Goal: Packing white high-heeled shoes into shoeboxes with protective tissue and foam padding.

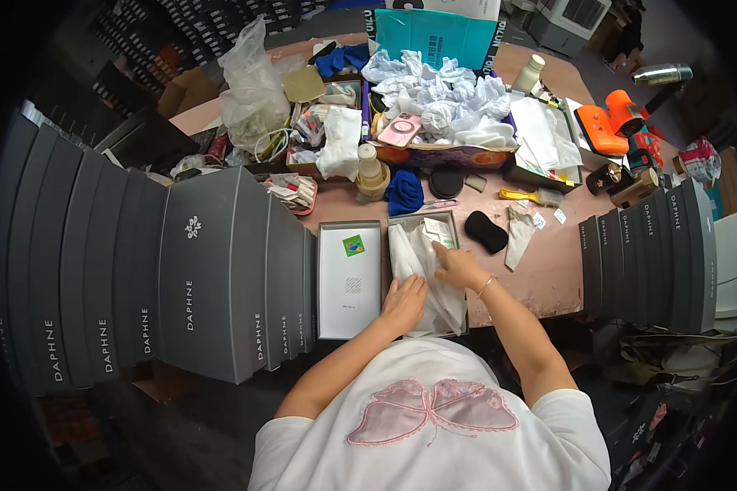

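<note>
An open shoe box (459,313) stands in front of me, with white tissue paper (444,301) bunched along its inside. My left hand (405,303) lies over the box's left side, its fingers stretched out on the paper. Farther in, my right hand (460,268) touches the tissue from the right, index finger extended and apart from the thumb. Small printed cards (436,231) rest at the box's far end. Directly left lies the box lid (350,282), white inside up, with a green sticker (353,245) on it. What the paper covers is hidden.
Stacks of dark grey shoe boxes (205,270) rise at left, and more boxes (647,254) at right. Beyond my hands are a black sponge (486,232), a yellow-handled brush (532,196), a blue cloth (404,192) and a carton of crumpled paper (442,155) carrying a pink phone (399,129).
</note>
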Tool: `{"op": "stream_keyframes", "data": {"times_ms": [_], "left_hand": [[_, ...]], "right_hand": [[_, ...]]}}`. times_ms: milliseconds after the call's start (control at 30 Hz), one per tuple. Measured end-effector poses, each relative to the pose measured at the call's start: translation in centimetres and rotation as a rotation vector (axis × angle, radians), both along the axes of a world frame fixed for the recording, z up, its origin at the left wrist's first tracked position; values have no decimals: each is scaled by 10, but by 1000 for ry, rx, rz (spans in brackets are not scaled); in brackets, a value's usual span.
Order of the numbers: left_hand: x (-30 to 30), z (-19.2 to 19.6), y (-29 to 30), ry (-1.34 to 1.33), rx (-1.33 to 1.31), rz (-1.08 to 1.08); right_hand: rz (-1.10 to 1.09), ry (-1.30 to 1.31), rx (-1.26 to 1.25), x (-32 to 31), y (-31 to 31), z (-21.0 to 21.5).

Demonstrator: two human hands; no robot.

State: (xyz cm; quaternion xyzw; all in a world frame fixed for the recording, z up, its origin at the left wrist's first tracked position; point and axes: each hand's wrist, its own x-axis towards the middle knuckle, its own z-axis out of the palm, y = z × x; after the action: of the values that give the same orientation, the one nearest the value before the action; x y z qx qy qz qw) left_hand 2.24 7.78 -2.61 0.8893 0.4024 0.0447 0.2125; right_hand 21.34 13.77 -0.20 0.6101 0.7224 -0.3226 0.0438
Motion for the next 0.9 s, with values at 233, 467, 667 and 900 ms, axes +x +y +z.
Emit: {"op": "stream_keyframes", "data": {"times_ms": [233, 467, 667, 900], "left_hand": [[3, -4, -10, -475, -102, 264], [-16, 69, -44, -1563, -1501, 847], [-57, 62, -51, -1506, -1144, 894], [-65, 53, -37, -1487, -880, 898]], "right_hand": [[-367, 954, -109, 37, -19, 74], [-347, 907, 470, -63, -71, 79], [-79, 926, 336, -62, -41, 85], [-261, 926, 220, -64, -48, 91]]}}
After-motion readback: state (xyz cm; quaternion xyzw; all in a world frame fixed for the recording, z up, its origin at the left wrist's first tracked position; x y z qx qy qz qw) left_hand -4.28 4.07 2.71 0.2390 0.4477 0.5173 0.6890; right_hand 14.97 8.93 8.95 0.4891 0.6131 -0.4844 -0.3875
